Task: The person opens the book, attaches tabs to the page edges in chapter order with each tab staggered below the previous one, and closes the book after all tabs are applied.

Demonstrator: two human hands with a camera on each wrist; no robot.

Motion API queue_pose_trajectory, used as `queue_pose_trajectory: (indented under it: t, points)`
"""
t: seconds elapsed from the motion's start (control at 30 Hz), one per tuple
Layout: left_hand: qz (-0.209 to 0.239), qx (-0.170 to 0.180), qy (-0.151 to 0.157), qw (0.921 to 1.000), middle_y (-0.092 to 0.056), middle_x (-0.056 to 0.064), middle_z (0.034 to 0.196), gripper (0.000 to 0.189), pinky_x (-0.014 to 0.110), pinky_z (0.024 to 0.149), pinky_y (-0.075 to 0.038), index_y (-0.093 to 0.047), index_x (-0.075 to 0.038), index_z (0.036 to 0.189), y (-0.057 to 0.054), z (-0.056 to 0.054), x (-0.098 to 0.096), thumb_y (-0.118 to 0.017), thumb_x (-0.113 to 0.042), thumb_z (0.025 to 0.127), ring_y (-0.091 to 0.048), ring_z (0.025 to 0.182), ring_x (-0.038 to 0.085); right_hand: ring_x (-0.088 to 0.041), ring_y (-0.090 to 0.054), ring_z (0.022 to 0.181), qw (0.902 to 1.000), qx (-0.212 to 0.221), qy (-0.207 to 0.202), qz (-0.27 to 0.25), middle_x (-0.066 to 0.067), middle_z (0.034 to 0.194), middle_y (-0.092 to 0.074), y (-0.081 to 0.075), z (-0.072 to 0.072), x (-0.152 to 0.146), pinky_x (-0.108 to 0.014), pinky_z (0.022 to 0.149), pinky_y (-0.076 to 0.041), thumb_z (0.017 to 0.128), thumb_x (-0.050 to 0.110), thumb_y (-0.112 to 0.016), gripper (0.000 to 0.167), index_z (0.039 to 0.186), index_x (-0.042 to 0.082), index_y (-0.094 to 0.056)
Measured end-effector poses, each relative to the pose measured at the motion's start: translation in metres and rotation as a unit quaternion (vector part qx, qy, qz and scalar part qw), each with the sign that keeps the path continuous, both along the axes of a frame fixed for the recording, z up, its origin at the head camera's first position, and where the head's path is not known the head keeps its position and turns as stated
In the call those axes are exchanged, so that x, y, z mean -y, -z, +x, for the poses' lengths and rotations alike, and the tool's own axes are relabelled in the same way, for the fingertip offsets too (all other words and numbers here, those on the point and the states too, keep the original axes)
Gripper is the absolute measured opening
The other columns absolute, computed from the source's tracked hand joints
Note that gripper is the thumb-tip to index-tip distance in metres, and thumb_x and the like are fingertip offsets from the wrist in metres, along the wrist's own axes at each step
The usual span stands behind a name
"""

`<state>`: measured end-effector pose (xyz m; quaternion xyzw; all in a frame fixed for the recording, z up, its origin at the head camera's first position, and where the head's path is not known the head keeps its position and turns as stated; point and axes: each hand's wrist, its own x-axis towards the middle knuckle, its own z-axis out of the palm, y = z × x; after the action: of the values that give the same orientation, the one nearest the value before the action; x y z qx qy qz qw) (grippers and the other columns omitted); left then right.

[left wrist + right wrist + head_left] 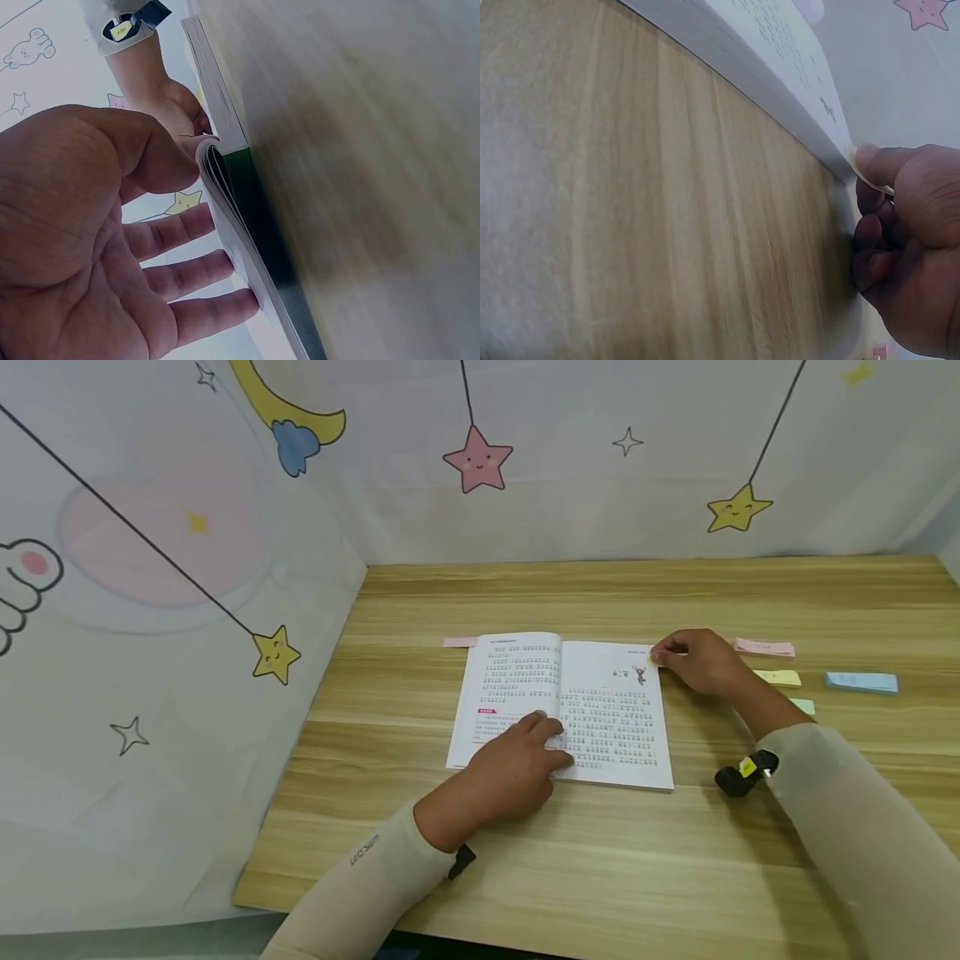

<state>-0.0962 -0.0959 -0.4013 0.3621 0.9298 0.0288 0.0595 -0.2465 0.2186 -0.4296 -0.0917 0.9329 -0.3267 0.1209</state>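
Note:
An open book (611, 727) with printed pages lies on the wooden table. My left hand (512, 770) rests across the lower middle of it, fingers spread over the pages near the spine. In the left wrist view its fingertips (247, 301) touch the paper. At the upper right corner of the right page, my right hand (701, 662) pinches a pale yellow sticky tab (875, 185) between thumb and curled fingers. One end of the tab meets the page edge. A pink sticky tab (461, 642) sticks out from the book's upper left edge.
Right of the book lie pads of sticky tabs: pink (765, 647), yellow (778, 677), green (804, 705) partly behind the right forearm, and blue (861, 682). A white curtain (570, 518) with stars hangs along the table's back and left edges.

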Motion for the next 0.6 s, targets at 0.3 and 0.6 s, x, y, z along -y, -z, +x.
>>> queue_pose_trajectory:
  t: [0.3, 0.6]
  points:
    - [-0.003, -0.001, 0.002, 1.0, -0.052, 0.008, 0.146, 0.039, 0.035, 0.116, -0.033, -0.075, -0.025, 0.127, 0.0002, -0.0004, -0.0003, -0.07, -0.013, 0.09, -0.043, 0.14, 0.032, -0.043, -0.052, 0.125, 1.0, 0.005, 0.0, 0.003, -0.025, 0.13, -0.061, 0.0, -0.002, 0.0, -0.059, 0.101, -0.038, 0.106, 0.037, -0.056, 0.039, 0.115, 0.001, -0.068]
    - [-0.003, 0.002, -0.003, 1.0, -0.052, 0.008, 0.146, 0.038, 0.034, 0.115, -0.033, -0.075, -0.025, 0.126, 0.0004, -0.0004, -0.0005, -0.07, -0.013, 0.091, -0.042, 0.14, 0.031, -0.044, -0.053, 0.125, 1.0, 0.002, -0.005, -0.002, -0.025, 0.129, -0.062, -0.0009, -0.0008, 0.0001, -0.059, 0.101, -0.039, 0.107, 0.033, -0.056, 0.036, 0.114, 0.001, -0.069]
